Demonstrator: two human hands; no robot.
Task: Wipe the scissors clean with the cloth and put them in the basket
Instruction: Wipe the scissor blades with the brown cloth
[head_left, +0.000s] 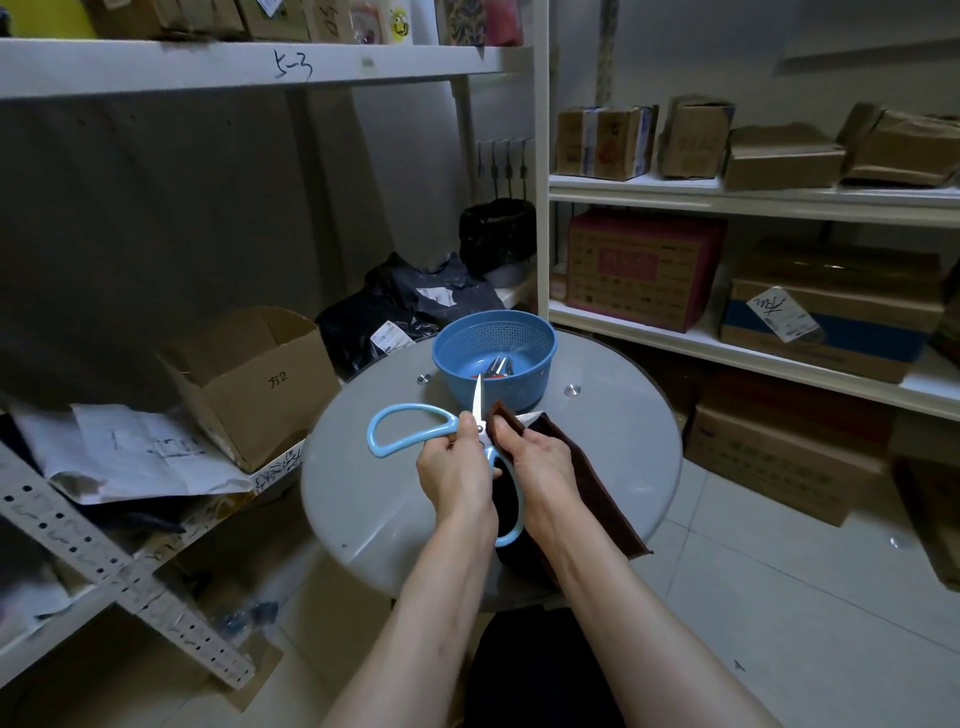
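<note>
- One scissors (441, 428) blade mostly hidden by cloth (587, 478); basket (498, 338) contents unclear
- Fingers of left hand (454, 467) grip scissors at pivot; right hand (535, 457) pinches cloth round blade

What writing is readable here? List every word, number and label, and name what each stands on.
"方2": handwritten on the open cardboard box.
"5-3", first sign uncertain: handwritten on the upper shelf edge.
White label on the blue-banded box: scrawl, unreadable.
Labels on the black bags, print on the shelved boxes: too blurred.
</note>
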